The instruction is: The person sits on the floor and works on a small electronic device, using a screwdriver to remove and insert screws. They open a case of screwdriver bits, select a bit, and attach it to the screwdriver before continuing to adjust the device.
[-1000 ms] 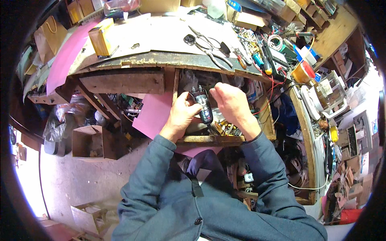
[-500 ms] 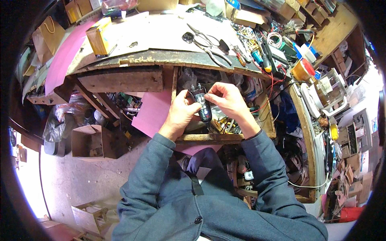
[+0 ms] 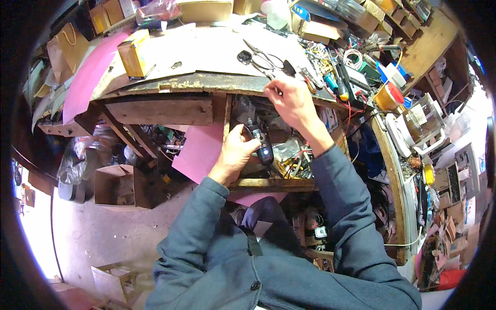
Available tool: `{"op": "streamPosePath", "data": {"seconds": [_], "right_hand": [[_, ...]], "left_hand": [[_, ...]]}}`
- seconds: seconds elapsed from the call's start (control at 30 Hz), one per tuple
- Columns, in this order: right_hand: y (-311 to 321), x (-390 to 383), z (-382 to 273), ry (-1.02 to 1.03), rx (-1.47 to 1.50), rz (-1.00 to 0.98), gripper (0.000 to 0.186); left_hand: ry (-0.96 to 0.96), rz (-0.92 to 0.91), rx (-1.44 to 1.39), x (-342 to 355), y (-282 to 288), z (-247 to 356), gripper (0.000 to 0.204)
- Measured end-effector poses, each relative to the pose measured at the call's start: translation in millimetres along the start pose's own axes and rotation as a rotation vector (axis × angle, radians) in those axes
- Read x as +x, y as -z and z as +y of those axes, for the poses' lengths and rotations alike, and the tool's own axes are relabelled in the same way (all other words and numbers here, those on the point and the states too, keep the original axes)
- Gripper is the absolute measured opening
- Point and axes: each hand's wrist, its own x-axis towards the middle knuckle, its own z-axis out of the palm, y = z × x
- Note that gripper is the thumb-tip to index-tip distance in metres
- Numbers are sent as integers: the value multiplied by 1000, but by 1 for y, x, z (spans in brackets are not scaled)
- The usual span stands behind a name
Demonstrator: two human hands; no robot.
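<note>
A small black electronic device (image 3: 263, 145) with metal terminals at its upper end is held in my left hand (image 3: 235, 152), thumb against its side, above the open drawer (image 3: 274, 182) of wires and parts. My right hand (image 3: 289, 101) is up at the bench's front edge, right of and above the device, with its fingers curled; I cannot make out what, if anything, they hold. Beyond it lie scissor-like shears (image 3: 261, 57), a black round part (image 3: 244, 57) and pliers partly hidden by the hand. Screwdrivers (image 3: 342, 89) lie among loose wires at the right.
The bench (image 3: 196, 51) holds a yellow box (image 3: 132, 54), pink sheeting (image 3: 88, 82) and cartons. A red-lidded tub (image 3: 390, 95) and clear jug (image 3: 419, 121) stand at the right. An open cardboard box (image 3: 121, 188) is on the floor at the left.
My right hand has left the top of the device and moved up and right to the bench edge. My left hand still holds the device, now slightly lower in view.
</note>
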Motion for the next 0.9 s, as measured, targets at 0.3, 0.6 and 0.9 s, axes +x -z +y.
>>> {"op": "streamPosePath", "data": {"seconds": [0.3, 0.6, 0.9], "right_hand": [[-42, 70, 31, 54, -242, 13, 15], [-42, 83, 36, 110, -217, -47, 11], [-30, 83, 23, 165, -386, -153, 16]], "left_hand": [[-28, -58, -80, 3, -4, 4, 35], [19, -55, -112, -3, -7, 14, 37], [-22, -62, -83, 3, -1, 3, 38]]}}
